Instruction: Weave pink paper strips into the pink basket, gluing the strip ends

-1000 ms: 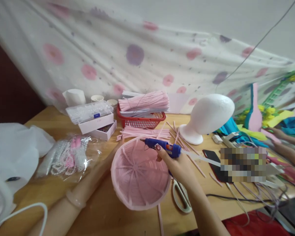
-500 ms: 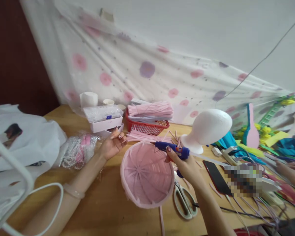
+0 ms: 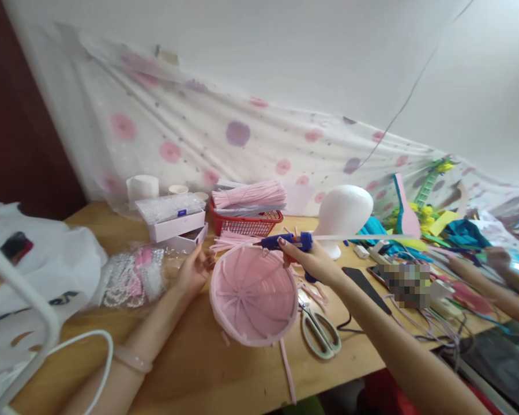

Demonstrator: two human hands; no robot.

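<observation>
A round pink woven basket (image 3: 253,295) lies tilted on the wooden table (image 3: 199,369), its mouth facing me. My right hand (image 3: 308,260) is closed around a blue glue gun (image 3: 285,242) whose nozzle points left over the basket's far rim, a white glue stick poking out behind. My left hand (image 3: 195,268) rests at the basket's left rim, fingers curled against it. Loose pink strips (image 3: 233,239) lie just behind the basket.
A red basket (image 3: 246,222) of pink strips, a pink drawer box (image 3: 175,222), a bag of beads (image 3: 134,276), a white foam head (image 3: 343,213), scissors (image 3: 320,331), a phone (image 3: 365,282) and cables crowd the table. Another person's arms (image 3: 480,282) reach in at right.
My left hand came out from behind the basket, opened near the pink strips, then moved back to the basket's left rim. The glue gun stayed over the far rim.
</observation>
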